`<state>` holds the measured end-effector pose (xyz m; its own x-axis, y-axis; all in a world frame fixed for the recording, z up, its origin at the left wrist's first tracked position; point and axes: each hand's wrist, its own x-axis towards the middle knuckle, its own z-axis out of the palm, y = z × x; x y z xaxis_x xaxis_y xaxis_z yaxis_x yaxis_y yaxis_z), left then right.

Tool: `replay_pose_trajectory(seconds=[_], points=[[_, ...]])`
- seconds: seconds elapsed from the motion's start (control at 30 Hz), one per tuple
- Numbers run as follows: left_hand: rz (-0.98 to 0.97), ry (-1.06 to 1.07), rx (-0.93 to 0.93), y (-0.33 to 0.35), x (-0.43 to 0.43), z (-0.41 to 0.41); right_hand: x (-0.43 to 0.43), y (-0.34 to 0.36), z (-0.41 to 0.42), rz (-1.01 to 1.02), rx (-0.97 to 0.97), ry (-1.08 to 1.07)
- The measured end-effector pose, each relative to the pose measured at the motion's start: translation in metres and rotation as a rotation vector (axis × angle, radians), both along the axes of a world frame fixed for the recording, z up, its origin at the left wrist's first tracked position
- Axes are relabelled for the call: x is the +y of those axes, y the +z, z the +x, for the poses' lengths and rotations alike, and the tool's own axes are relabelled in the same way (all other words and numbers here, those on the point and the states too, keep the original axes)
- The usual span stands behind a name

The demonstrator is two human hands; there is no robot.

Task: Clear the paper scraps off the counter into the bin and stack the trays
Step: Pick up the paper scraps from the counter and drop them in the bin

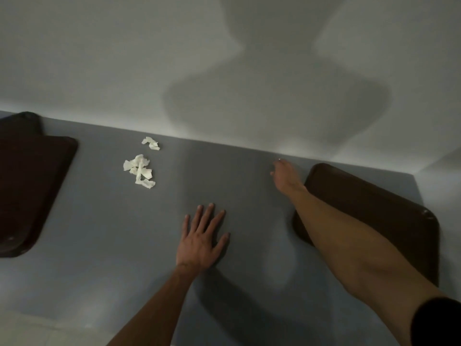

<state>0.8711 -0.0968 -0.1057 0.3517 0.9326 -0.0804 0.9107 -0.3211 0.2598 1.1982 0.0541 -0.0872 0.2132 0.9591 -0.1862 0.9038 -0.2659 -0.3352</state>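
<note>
White crumpled paper scraps point(139, 171) lie in a small heap on the grey counter point(99, 233), with one more scrap point(151, 143) just behind them near the wall. My left hand point(202, 238) rests flat on the counter with its fingers spread, well right of the scraps. My right hand point(285, 177) reaches forward near the wall beside the left edge of a dark brown tray point(369, 211); its fingers look loosely curled and hold nothing that I can see. Two more dark brown trays point(32, 186) lie overlapping at the far left.
A pale wall point(224, 58) runs along the back of the counter and carries my shadow. The counter's right end shows past the right tray. No bin is in view.
</note>
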Motion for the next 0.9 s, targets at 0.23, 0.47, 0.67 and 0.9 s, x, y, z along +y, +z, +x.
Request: replay_pose_trajectory(seconds=[0.23, 0.47, 0.67, 0.9], points=[[0.004, 0.0, -0.012, -0.001, 0.0, 0.0, -0.067, -0.005, -0.046, 0.078, 0.196, -0.134], [-0.099, -0.045, -0.146, 0.006, 0.008, -0.011, -0.138, 0.004, -0.089, 0.114, 0.266, -0.222], [-0.118, 0.026, -0.351, 0.019, 0.035, -0.058, -0.163, 0.033, -0.133, 0.329, 0.332, -0.296], [-0.03, 0.047, -0.34, 0.077, 0.136, -0.131, -0.181, 0.07, -0.211, 0.443, 0.432, -0.364]])
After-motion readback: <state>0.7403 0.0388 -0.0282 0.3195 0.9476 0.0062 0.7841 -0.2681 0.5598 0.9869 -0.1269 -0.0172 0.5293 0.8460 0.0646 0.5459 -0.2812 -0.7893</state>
